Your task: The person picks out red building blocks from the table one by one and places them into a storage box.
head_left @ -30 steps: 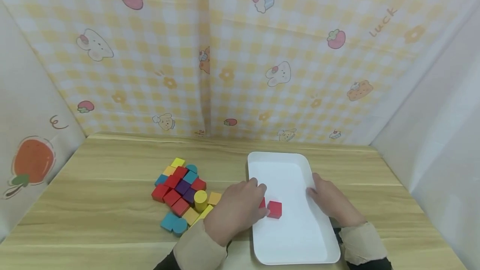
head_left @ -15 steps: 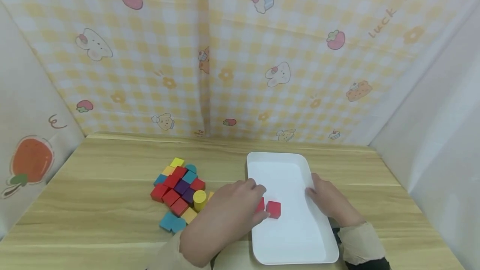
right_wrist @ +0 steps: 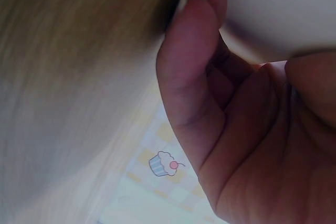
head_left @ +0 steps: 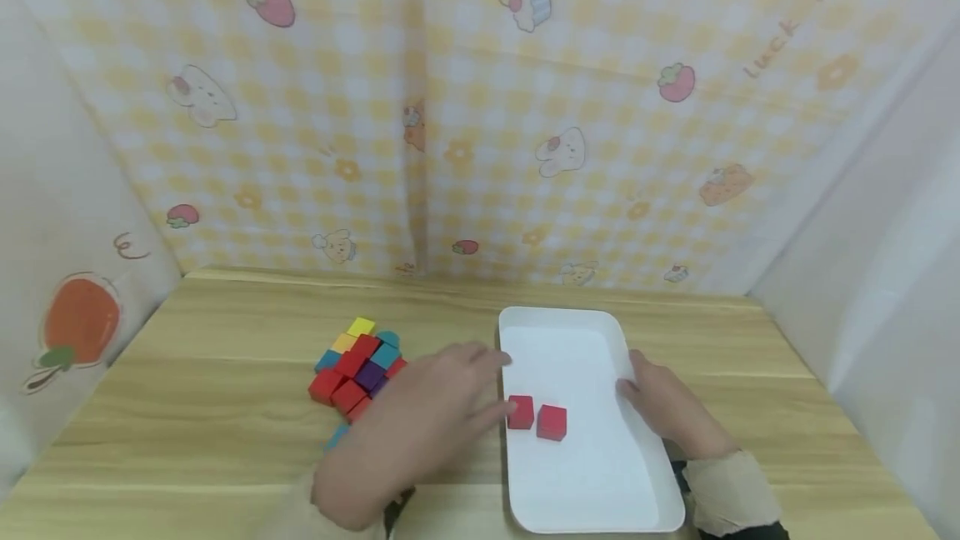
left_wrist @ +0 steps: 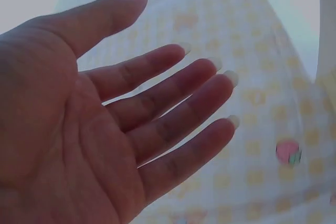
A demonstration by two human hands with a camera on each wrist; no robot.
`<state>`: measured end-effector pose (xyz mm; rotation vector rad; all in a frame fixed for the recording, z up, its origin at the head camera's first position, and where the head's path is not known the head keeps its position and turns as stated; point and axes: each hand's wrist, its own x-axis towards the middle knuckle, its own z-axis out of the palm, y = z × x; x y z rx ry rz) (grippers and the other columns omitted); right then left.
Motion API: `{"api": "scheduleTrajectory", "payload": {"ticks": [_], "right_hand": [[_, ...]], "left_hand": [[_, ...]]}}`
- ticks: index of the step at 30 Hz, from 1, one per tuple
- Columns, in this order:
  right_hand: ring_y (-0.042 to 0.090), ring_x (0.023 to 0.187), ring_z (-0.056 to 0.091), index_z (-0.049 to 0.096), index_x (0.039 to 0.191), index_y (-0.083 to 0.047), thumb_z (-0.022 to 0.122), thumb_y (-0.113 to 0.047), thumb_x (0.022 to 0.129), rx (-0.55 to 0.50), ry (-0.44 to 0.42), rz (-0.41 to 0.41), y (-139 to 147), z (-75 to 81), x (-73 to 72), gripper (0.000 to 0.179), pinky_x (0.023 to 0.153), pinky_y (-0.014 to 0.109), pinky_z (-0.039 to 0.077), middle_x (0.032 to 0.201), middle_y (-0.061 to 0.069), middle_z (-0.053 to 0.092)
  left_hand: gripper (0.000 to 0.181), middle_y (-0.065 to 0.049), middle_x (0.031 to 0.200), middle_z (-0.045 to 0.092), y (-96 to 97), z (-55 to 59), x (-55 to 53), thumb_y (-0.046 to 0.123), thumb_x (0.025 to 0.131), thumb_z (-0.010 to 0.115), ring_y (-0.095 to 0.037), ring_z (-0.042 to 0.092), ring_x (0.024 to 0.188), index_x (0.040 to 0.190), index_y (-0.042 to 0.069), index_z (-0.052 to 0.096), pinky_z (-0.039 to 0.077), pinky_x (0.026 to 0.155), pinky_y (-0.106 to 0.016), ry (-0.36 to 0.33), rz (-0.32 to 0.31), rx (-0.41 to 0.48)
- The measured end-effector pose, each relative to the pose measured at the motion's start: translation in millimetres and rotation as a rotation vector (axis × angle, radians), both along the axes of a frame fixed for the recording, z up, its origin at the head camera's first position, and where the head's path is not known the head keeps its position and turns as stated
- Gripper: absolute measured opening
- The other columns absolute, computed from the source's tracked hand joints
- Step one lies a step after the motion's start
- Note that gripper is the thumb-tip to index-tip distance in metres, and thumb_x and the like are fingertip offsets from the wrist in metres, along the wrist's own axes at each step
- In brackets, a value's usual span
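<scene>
In the head view, two red cubes sit in the white tray: a left cube point(head_left: 522, 413) by the tray's left wall and a right cube point(head_left: 552, 422) a small gap away. My left hand point(head_left: 420, 419) hovers at the left edge of the white tray point(head_left: 588, 486), holding nothing. Its fingers are apart and lightly bent in the left wrist view, the palm point(left_wrist: 100, 129) bare. On the tray's right side, my right hand point(head_left: 666, 402) grips the rim, thumb on the inside. Curled fingers point(right_wrist: 189, 51) show in the right wrist view.
Left of the tray lies a cluster of wooden blocks point(head_left: 349, 364) in red, yellow, blue and purple, partly hidden behind my left hand. A wooden tabletop point(head_left: 187, 407) carries everything. Behind it hangs a checked cloth point(head_left: 487, 190), with pale side walls at left and right.
My left hand has drawn back leftward from the two red cubes and spread its fingers, uncovering the left cube. My right hand keeps its grip on the tray.
</scene>
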<state>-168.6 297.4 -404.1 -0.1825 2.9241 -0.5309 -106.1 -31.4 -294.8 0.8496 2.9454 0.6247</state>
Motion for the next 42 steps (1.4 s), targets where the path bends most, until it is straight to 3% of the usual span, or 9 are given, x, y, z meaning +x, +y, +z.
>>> {"api": "scheduleTrajectory", "payload": {"ticks": [6, 12, 14, 17, 23, 26, 33, 42], "right_hand": [[0.045, 0.11, 0.067, 0.035, 0.14, 0.02, 0.053, -0.01, 0.102, -0.001, 0.004, 0.005, -2, -1.4, -0.1, 0.052, 0.085, 0.049, 0.058, 0.123, 0.041, 0.06], [0.044, 0.107, 0.068, 0.037, 0.137, 0.02, 0.053, -0.009, 0.101, 0.011, 0.025, 0.014, 0, -1.7, 0.1, 0.049, 0.083, 0.049, 0.058, 0.119, 0.04, 0.061], [0.045, 0.108, 0.068, 0.037, 0.137, 0.02, 0.053, -0.01, 0.102, 0.011, 0.024, 0.015, 0, -1.2, 0.2, 0.049, 0.084, 0.049, 0.058, 0.12, 0.04, 0.061], [0.048, 0.112, 0.065, 0.036, 0.138, 0.021, 0.053, -0.01, 0.102, 0.022, 0.016, 0.008, -1, -0.4, 0.1, 0.051, 0.087, 0.051, 0.057, 0.123, 0.042, 0.059], [0.05, 0.114, 0.064, 0.034, 0.14, 0.022, 0.054, -0.01, 0.101, 0.037, 0.009, -0.004, -1, 0.7, 0.1, 0.054, 0.089, 0.053, 0.056, 0.125, 0.042, 0.058], [0.048, 0.112, 0.065, 0.034, 0.14, 0.021, 0.054, -0.011, 0.101, 0.033, 0.011, -0.002, -1, 0.6, -0.3, 0.054, 0.088, 0.052, 0.057, 0.124, 0.042, 0.059], [0.048, 0.111, 0.065, 0.034, 0.139, 0.022, 0.053, -0.01, 0.102, 0.031, 0.022, 0.011, -1, -0.5, -0.4, 0.053, 0.088, 0.052, 0.057, 0.123, 0.042, 0.059], [0.049, 0.115, 0.064, 0.031, 0.141, 0.022, 0.052, -0.01, 0.102, 0.023, 0.011, 0.004, 0, -2.0, -0.2, 0.055, 0.088, 0.052, 0.057, 0.127, 0.043, 0.056]], "left_hand": [[0.034, 0.002, 0.124, 0.069, -30.2, 7.1, -3.3, 0.033, 0.093, 0.073, -0.017, 0.07, 0.105, 0.124, 0.019, 0.068, 0.058, 0.084, -0.036, 0.01, 0.165, 0.037], [0.03, 0.001, 0.113, 0.071, -53.7, -2.9, -6.5, 0.027, 0.09, 0.077, -0.012, 0.067, 0.086, 0.117, 0.016, 0.071, 0.058, 0.075, -0.035, 0.084, 0.19, -0.005], [0.028, 0.0, 0.11, 0.072, -60.7, -7.7, -6.6, 0.025, 0.089, 0.078, -0.014, 0.067, 0.09, 0.115, 0.015, 0.072, 0.059, 0.076, -0.037, 0.094, 0.193, -0.02], [0.019, 0.001, 0.098, 0.069, -68.8, -14.6, -8.3, 0.021, 0.089, 0.077, -0.014, 0.062, 0.083, 0.106, 0.014, 0.072, 0.057, 0.071, -0.034, 0.075, 0.192, -0.045], [0.033, -0.008, 0.11, 0.073, -80.4, -25.6, -14.4, 0.019, 0.086, 0.081, -0.024, 0.07, 0.093, 0.115, 0.007, 0.07, 0.061, 0.076, -0.044, 0.018, 0.248, -0.126], [0.035, -0.011, 0.107, 0.073, -84.9, -28.8, -19.0, 0.015, 0.085, 0.081, -0.025, 0.071, 0.091, 0.116, 0.005, 0.069, 0.061, 0.074, -0.045, -0.012, 0.271, -0.154], [0.039, -0.012, 0.102, 0.072, -89.4, -34.3, -27.2, 0.008, 0.083, 0.081, -0.021, 0.066, 0.084, 0.119, 0.003, 0.069, 0.061, 0.073, -0.044, -0.075, 0.307, -0.156], [0.028, -0.009, 0.092, 0.069, -93.7, -41.8, -30.6, 0.007, 0.082, 0.082, -0.019, 0.059, 0.076, 0.107, 0.004, 0.07, 0.059, 0.068, -0.038, -0.154, 0.328, -0.15]]}}
